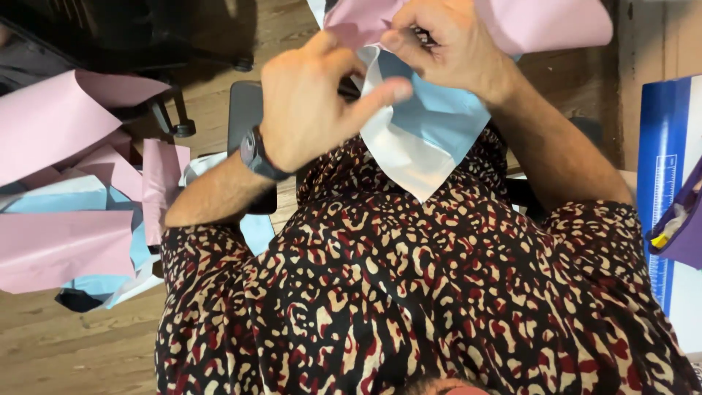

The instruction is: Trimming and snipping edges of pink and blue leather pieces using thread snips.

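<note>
My left hand (307,102), with a dark watch on its wrist, pinches the edge of a light blue and white paper sheet (431,132) between thumb and forefinger. My right hand (446,44) grips the top of the same sheet, together with a pink paper sheet (548,22) that spreads to the upper right. The blue sheet hangs down in a point over my patterned shirt. Both hands are close together in front of my chest, and where the two sheets join is hidden by the fingers.
A heap of pink and light blue paper sheets (66,219) lies on the wooden floor at left. A black chair base (175,124) stands behind it. At right are a blue board with a ruler scale (662,183) and a purple pouch (684,227).
</note>
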